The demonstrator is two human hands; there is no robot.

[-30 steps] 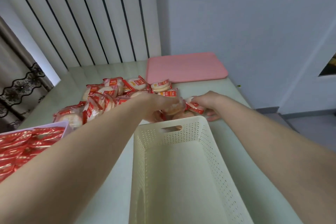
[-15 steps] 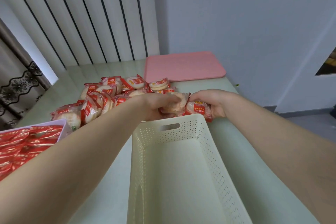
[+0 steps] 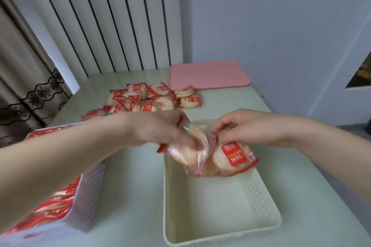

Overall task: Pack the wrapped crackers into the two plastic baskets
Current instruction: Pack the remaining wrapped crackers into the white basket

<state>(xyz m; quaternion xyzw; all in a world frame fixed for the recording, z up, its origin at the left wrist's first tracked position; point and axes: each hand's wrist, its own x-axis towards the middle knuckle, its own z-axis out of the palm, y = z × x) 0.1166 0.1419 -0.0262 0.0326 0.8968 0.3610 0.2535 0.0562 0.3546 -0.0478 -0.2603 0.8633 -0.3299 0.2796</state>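
Both hands over far end of cream basket [image 3: 220, 216], which sits on the pale green tabletop [image 3: 130, 186]. Left hand [image 3: 160, 128] grips a clear-wrapped cracker pack [image 3: 186, 152], fingers curled round it, somewhat blurred. Right hand [image 3: 247, 126] pinches the top edge of a second pack with red label [image 3: 232, 158], fingers together on the wrapper. Both packs hang just above the basket's inside at its far end, touching each other; cannot tell if they touch the basket floor. More wrapped crackers in a loose pile [image 3: 148, 98] on the tabletop beyond the hands. White perforated basket [image 3: 88, 192] at left, just beside the cream one, holds red-wrapped packs [image 3: 50, 206]. Pink tray [image 3: 208, 75] lies flat at the tabletop's far edge, near the wall.
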